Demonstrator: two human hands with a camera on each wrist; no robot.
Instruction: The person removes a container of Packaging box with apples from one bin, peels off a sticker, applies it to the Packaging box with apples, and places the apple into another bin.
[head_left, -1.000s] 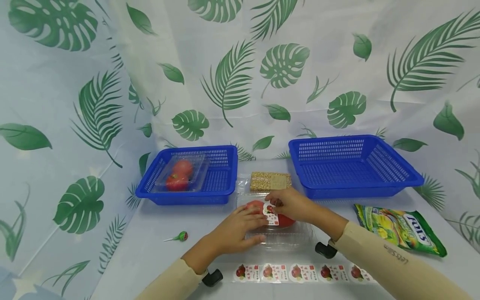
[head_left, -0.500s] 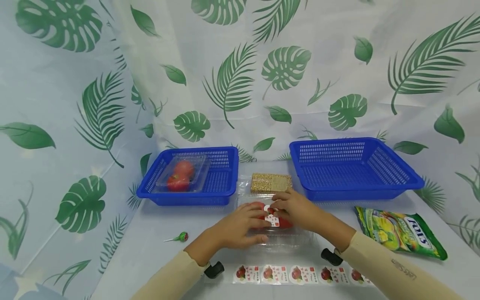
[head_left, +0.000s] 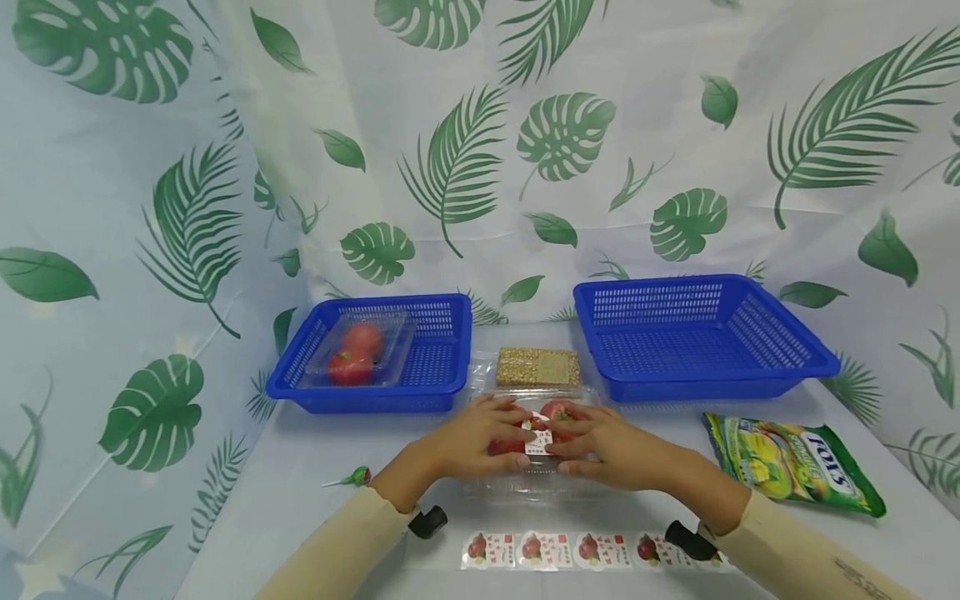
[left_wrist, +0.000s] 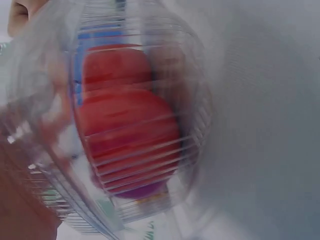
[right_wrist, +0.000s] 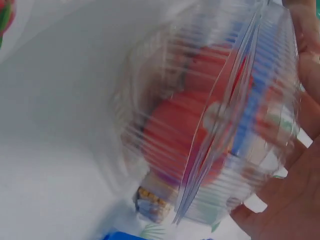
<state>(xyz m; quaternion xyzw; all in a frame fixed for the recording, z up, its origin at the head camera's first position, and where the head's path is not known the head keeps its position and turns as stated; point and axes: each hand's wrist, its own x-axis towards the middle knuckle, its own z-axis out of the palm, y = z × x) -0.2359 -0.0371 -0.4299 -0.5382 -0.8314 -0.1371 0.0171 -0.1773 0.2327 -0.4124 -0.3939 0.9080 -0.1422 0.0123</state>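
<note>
In the head view, a clear plastic clamshell box (head_left: 517, 485) holding red round fruits (head_left: 559, 409) sits at the middle of the white table. A white label (head_left: 537, 443) with a red fruit picture lies on its lid. My left hand (head_left: 476, 437) rests on the lid's left side, fingertips at the label. From the right, my right hand (head_left: 622, 450) lies over the lid, fingers extended and touching the label's right edge. In both wrist views the fruits (left_wrist: 130, 135) show blurred through the box's ribbed wall (right_wrist: 130, 115); the right palm (right_wrist: 295, 195) appears beside it.
Behind the box lies a packaged grain bar (head_left: 538, 367). A blue basket (head_left: 442, 398) at left holds another fruit box (head_left: 393, 350); a second blue basket (head_left: 705, 385) stands right. A lollipop (head_left: 360, 476), a green candy bag (head_left: 795, 462) and a label strip (head_left: 555, 551) lie around.
My right hand has gone from pinching at the label's upper right to lying with extended fingers on the lid. It has moved slightly down and right. The left hand stays on the lid.
</note>
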